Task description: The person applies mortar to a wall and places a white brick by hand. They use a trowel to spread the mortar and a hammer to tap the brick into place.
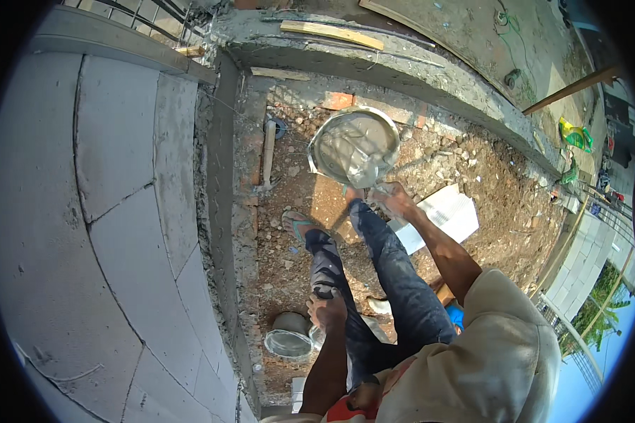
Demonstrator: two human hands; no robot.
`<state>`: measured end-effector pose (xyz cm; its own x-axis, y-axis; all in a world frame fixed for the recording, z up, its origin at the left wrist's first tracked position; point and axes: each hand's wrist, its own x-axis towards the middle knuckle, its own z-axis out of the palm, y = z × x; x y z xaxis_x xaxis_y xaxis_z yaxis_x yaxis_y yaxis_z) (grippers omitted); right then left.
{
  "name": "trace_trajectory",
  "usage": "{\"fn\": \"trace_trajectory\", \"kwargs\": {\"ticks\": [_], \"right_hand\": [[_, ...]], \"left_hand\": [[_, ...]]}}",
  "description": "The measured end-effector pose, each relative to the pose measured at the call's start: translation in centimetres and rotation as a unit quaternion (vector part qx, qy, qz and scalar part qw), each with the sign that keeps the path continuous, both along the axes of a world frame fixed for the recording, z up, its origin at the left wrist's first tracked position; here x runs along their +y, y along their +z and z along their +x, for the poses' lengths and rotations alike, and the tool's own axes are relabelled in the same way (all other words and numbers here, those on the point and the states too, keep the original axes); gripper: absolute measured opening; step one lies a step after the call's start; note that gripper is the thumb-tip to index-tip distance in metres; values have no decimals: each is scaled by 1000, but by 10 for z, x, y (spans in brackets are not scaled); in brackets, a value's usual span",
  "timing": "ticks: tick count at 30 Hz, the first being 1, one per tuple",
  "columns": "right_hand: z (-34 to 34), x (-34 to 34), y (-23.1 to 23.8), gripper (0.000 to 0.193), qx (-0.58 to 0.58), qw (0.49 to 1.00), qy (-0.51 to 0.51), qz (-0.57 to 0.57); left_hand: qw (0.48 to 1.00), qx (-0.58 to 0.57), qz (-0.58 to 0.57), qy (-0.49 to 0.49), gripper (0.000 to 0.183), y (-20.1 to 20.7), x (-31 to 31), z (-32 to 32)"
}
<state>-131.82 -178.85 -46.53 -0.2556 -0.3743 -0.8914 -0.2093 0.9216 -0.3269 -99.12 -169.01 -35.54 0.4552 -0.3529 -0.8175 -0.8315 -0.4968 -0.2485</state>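
Note:
A round bucket of wet grey mortar stands on the rubble ahead of my feet. My right hand is closed at its near right rim, beside a mortar-coated lump at the edge. What the fingers grip there is hard to make out. My left hand is lower, by my left knee, closed around a dark-handled tool. A pale, shiny piece shows below that hand, partly hidden. A flat white slab lies beneath my right forearm.
A wall of pale blocks rises close on my left. A low concrete beam crosses ahead. A smaller grey bucket stands near my left forearm. Loose stones and brick pieces cover the ground, and a wooden strip lies left of the mortar bucket.

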Motion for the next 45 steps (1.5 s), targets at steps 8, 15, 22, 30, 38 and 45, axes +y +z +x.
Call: {"fn": "trace_trajectory", "kwargs": {"ticks": [8,15,22,30,38,45], "right_hand": [[109,-129,292,36,-246,913,35,-323],[204,-249,552,40,-113,900,163,-388],[246,-366,567,28,412,708,377,-432],[243,-320,527,27,312,625,420,-579],[213,-257,423,32,293,691,265,-605],[174,-97,294,44,200,768,250,-554]], "left_hand": [[986,135,-92,9,88,-2,51,54],[929,287,-182,146,62,72,16,131],[911,232,-303,160,41,77,31,214],[912,287,-259,135,34,55,61,268],[909,339,-213,117,32,60,46,269],[912,330,-187,157,56,44,83,229]]}}
